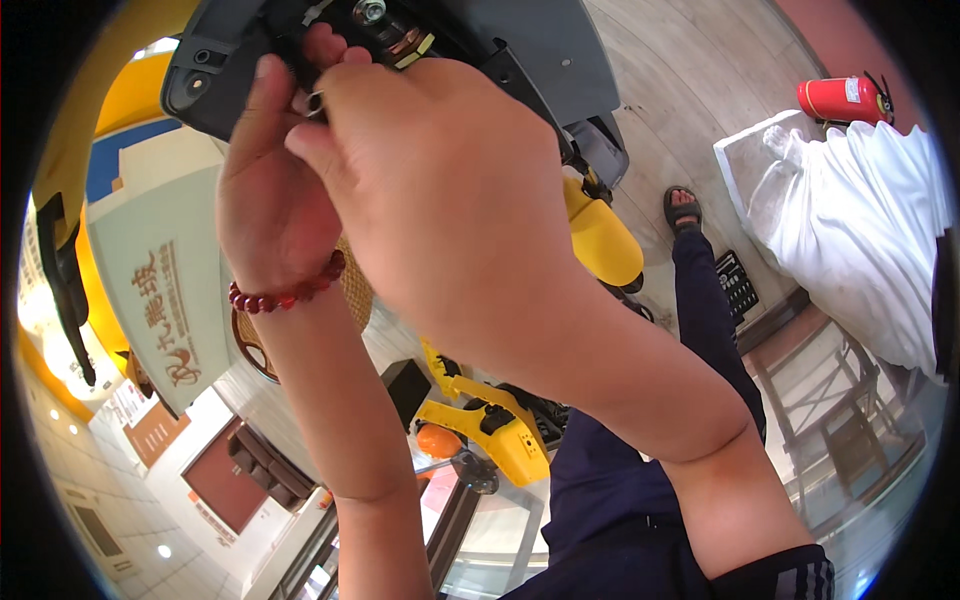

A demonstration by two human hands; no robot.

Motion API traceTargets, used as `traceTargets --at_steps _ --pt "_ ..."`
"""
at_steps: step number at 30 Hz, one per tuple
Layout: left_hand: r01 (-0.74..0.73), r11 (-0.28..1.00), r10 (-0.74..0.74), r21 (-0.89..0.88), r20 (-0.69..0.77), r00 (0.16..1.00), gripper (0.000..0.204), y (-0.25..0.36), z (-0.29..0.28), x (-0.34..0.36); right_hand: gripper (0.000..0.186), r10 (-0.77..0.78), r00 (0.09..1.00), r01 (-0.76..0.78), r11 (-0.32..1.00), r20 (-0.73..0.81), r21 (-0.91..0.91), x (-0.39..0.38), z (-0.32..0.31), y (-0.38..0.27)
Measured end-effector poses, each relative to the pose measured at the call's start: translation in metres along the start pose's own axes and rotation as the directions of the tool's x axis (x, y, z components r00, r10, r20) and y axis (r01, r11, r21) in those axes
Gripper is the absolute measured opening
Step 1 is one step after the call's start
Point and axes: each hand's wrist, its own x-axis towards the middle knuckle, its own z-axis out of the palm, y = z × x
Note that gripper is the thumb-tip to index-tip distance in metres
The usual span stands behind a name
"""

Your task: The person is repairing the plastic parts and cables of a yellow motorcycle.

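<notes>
Both of my hands are raised close together at a dark grey plastic housing (560, 60) at the top of the view. My right hand (450, 170) is closed, thumb and forefinger pinched by a small dark ring-like metal piece (315, 103); its other fingers are hidden behind the hand. Beneath and left of it, my left hand (275, 190) has its thumb up along the housing and its fingertips curled at the same spot. What those fingers grip is mostly covered. A round metal fitting (369, 11) and a copper-coloured part (410, 46) show inside the housing.
A yellow rounded part (605, 238) is below the housing, and yellow plastic pieces (510, 440) lie lower down beside an orange round object (438, 441). To the right are a red fire extinguisher (835, 101), a white cloth (860, 240) and a black tool case (738, 288).
</notes>
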Motion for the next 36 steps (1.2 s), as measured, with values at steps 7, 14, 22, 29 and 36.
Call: traceTargets --at_steps 7,14,22,29,36 --pt "0.061 0.998 -0.058 -0.014 0.159 0.986 0.028 0.004 0.005 -0.009 0.026 0.155 0.988 -0.126 0.873 -0.022 0.470 -0.001 0.004 -0.005" --pt "0.033 0.997 -0.028 -0.068 0.074 0.997 0.030 0.005 0.005 -0.002 0.028 0.089 0.990 -0.048 0.940 -0.107 0.338 -0.002 0.008 -0.003" --pt "0.058 0.998 -0.055 -0.025 0.116 0.992 0.031 0.007 0.005 -0.004 0.022 0.016 0.991 0.018 0.966 -0.130 0.258 0.002 0.004 0.002" --pt "0.226 0.937 -0.166 -0.268 0.230 0.959 0.029 0.007 -0.006 -0.002 0.025 0.150 0.988 -0.123 0.906 -0.034 0.405 0.000 -0.003 0.001" --pt "0.175 0.970 -0.123 -0.168 0.281 0.952 0.028 0.003 0.012 -0.005 0.033 -0.091 0.984 0.098 0.994 -0.154 0.038 0.003 0.004 -0.003"
